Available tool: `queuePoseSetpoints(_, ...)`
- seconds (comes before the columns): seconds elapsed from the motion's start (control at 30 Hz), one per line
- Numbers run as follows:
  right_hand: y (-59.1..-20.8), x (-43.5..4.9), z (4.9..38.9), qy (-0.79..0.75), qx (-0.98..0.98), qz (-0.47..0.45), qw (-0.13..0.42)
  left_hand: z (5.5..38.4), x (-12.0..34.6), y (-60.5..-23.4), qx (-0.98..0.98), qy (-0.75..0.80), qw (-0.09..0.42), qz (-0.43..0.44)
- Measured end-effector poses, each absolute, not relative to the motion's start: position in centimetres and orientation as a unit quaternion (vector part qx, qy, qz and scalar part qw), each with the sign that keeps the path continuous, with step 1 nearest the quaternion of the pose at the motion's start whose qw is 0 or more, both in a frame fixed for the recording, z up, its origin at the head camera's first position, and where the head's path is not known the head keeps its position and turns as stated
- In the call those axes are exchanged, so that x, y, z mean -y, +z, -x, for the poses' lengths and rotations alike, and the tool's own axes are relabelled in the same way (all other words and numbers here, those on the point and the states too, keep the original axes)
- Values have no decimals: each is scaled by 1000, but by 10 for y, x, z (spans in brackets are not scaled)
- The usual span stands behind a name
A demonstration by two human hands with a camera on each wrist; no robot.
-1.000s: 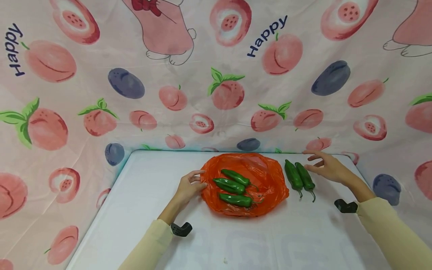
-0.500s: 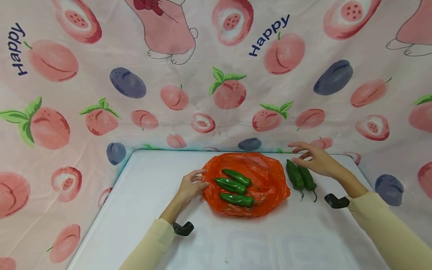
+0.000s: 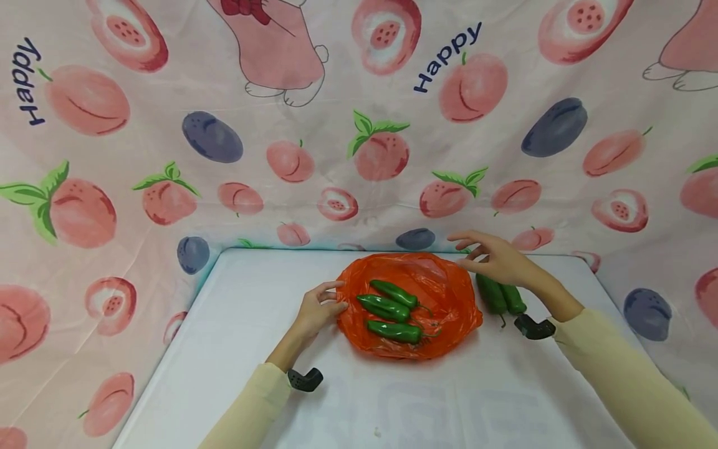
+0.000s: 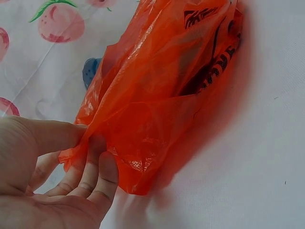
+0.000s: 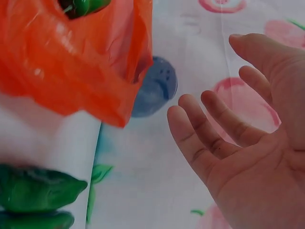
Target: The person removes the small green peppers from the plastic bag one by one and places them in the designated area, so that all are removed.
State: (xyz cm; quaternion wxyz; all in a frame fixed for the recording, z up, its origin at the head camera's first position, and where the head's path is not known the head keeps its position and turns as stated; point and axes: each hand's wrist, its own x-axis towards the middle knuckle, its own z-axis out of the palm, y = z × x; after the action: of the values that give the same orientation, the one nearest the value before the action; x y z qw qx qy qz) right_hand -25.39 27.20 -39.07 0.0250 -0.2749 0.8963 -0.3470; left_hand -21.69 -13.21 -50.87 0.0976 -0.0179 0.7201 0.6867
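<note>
An orange plastic bag [image 3: 443, 280] lies spread on the white table, with three green peppers [image 3: 395, 332] on it in the head view. At the bag's left edge is my left hand [image 3: 315, 312]; the left wrist view has its thumb and fingers pinching the plastic [image 4: 143, 138]. My right hand [image 3: 496, 257] hovers near the bag's upper right edge with nothing in it. Its fingers are parted and loosely bent in the right wrist view, apart from the bag [image 5: 95, 90]. Two more green peppers [image 3: 493, 296] lie right of the bag, partly hidden by that hand and wrist.
The white table [image 3: 241, 299] ends at a back edge close behind the bag. Behind it hangs a pink cloth [image 3: 325, 131] printed with fruit. A black wrist device [image 3: 305, 380] sits at the left sleeve, another black device [image 3: 535, 327] at the right.
My right hand has moved left, from beside the two loose peppers, over them, to the bag's upper right edge. My left hand keeps its place on the bag.
</note>
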Motion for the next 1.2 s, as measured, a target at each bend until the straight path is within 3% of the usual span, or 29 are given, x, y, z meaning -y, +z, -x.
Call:
queuePoseSetpoints(0.63,-389,-224,265,-353,-872,327,91,215,135,-505,-730,675,104,19)
queuePoseSetpoints(1.2,-409,-189,275,-322,-868,312,212,216,134,-507,-730,676,98,17)
